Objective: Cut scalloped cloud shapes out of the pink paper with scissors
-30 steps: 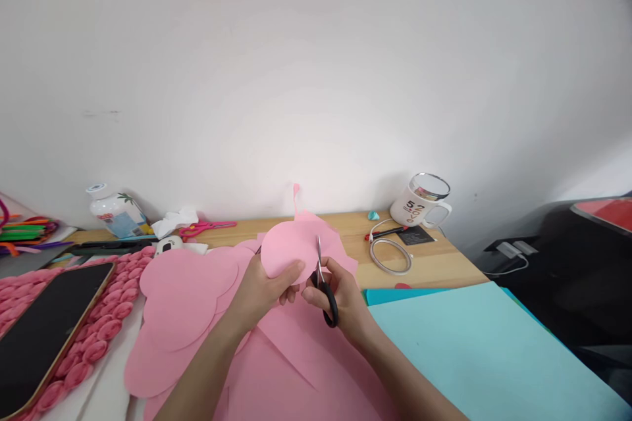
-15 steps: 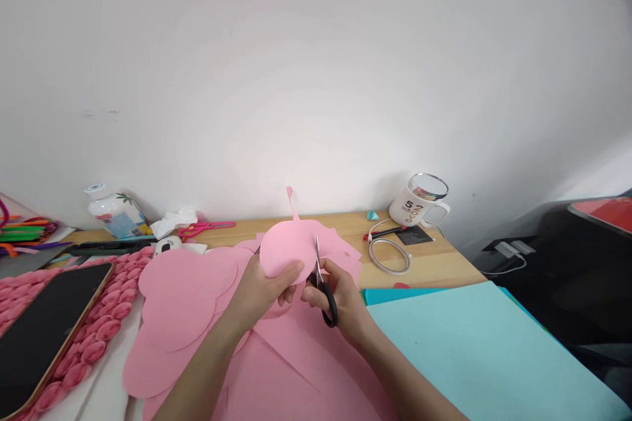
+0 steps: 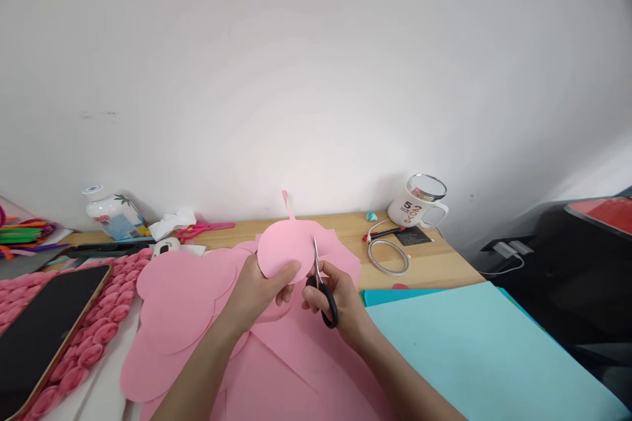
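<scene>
My left hand (image 3: 264,289) grips a rounded piece of pink paper (image 3: 284,247), thumb on top and fingers beneath. A thin curled strip of pink paper (image 3: 289,205) rises behind the piece's far edge. In my right hand (image 3: 340,299) is a pair of black-handled scissors (image 3: 326,304), its blades pointing up and away at the right edge of the paper. Both hands are above a pile of pink paper (image 3: 276,368), with cut rounded shapes (image 3: 182,296) lying to the left. The lower blade is partly hidden.
Light blue sheets (image 3: 474,348) lie to the right. A white mug (image 3: 417,202), a coiled cable (image 3: 388,256) and a dark card (image 3: 413,236) are at the back right. Left are a phone (image 3: 49,335) on a pink braided mat (image 3: 99,335), a bottle (image 3: 116,214) and pink scissors (image 3: 205,229).
The scissor blades have come closer together and now look nearly closed. My left hand still holds the pink piece in almost the same place; the whole view has shifted slightly.
</scene>
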Motion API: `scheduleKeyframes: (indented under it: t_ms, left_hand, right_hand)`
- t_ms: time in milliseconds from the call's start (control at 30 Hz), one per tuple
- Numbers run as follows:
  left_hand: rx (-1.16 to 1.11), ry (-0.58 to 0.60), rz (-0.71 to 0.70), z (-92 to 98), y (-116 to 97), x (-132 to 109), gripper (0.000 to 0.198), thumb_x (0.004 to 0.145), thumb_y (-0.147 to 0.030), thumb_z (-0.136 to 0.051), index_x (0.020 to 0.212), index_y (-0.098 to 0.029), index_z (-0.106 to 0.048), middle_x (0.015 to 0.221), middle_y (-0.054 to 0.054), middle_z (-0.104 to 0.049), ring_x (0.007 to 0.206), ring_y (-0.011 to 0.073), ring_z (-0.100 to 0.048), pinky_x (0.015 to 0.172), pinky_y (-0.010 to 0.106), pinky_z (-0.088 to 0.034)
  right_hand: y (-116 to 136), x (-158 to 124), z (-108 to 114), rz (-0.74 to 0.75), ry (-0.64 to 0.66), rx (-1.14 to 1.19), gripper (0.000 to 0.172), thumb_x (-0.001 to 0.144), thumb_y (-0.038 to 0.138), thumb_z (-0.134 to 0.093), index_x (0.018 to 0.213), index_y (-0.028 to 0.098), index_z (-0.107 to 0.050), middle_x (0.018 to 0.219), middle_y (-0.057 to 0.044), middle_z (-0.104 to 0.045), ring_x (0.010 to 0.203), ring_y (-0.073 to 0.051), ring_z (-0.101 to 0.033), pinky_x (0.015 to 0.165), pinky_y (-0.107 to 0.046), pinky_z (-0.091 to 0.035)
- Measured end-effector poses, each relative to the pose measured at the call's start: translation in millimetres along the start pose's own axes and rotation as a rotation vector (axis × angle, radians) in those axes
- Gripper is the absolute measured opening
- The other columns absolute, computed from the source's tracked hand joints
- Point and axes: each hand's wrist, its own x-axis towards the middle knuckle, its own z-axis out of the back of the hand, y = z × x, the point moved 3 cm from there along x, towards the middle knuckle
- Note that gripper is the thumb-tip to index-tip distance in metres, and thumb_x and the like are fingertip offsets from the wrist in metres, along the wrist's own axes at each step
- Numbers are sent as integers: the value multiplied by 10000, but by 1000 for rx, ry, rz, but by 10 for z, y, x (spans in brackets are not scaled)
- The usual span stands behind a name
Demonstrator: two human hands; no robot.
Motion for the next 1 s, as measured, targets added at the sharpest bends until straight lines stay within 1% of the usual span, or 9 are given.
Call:
scheduleKeyframes:
  t_ms: [100,267,367,533,667,833,1000]
  left_hand:
    - [4,-12,5,-2,-14,5,330,732,-319,-575,454,-161,-491,415,-18,-496,412,95,-426,489,252,-393]
    - [-22,-13,-33,-37,-38,11,376,761,-391,-533,463,-167,-484,402,-18,-480,391,97,-420,475,259,-378]
    - [2,-16,-37,-63,-37,3,388,774,-399,-511,461,-173,-482,394,-16,-474,401,110,-440,479,264,-386]
    - [49,-47,-13,-67,-55,-28,357,734,-345,-541,425,-184,-462,369,-30,-449,396,103,-409,470,260,-391]
    - [67,-69,16,-48,-71,-40,335,714,-333,-554,427,-181,-468,376,-31,-464,399,102,-412,462,253,-387]
    - [55,-35,12,-48,-82,-27,330,714,-312,-553,422,-184,-466,370,-35,-461,398,102,-417,467,251,-391]
    - [41,-47,12,-42,-79,-31,355,718,-305,-551,399,-187,-448,363,-35,-455,396,99,-413,464,246,-385]
  right_hand:
    - [-22,5,2,4,11,26,264,645,285,-688,772,183,-481,463,95,-480,453,-80,-472,477,-203,-381]
    - [-49,4,3,16,17,49,255,672,301,-682,779,185,-482,445,97,-469,451,-84,-468,495,-217,-392]
    - [-44,3,-4,16,13,38,279,658,321,-697,769,189,-478,452,96,-460,449,-90,-462,491,-227,-391]
    - [-21,15,-2,37,12,14,353,605,335,-751,776,190,-478,545,67,-469,492,-90,-410,466,-215,-328]
    - [-15,24,7,49,20,22,379,588,333,-770,773,187,-474,557,66,-449,501,-85,-368,463,-210,-292]
    - [-3,10,6,43,1,-22,347,613,360,-745,755,186,-480,541,60,-459,496,-92,-391,466,-218,-314]
    - [11,4,-1,34,-8,-44,346,605,383,-732,746,188,-484,530,54,-481,497,-108,-446,485,-237,-381]
